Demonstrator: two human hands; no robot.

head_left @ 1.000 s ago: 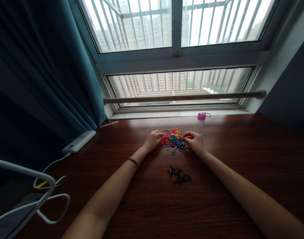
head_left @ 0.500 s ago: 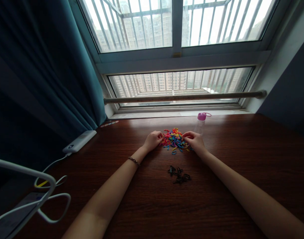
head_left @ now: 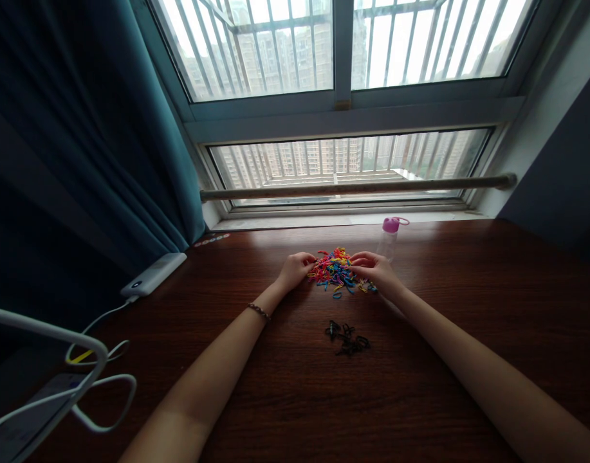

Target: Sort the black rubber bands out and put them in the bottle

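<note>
Obscuring some coloured loops (head_left: pixel 334 269): right hand (head_left: pixel 379 272)

A blue curtain (head_left: pixel 130 128) hangs at upper left, a window (head_left: pixel 285 58) fills the top centre, and a white device (head_left: pixel 154 273) with a cable (head_left: pixel 104 316) lies at middle left.

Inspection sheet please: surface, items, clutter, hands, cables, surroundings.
Surface: dark wood-grain table.
Items: multicoloured pile of small loops; smaller black cluster nearer the camera.
Clutter: pink-lidded bottle beyond the pile, right; white device and white bent bar, left.
Hands: left hand and right hand at opposite sides of the pile; grip unclear.
Cables: white cable from the white device, looping at left.
Surroundings: blue curtain left, barred window ahead.
</note>
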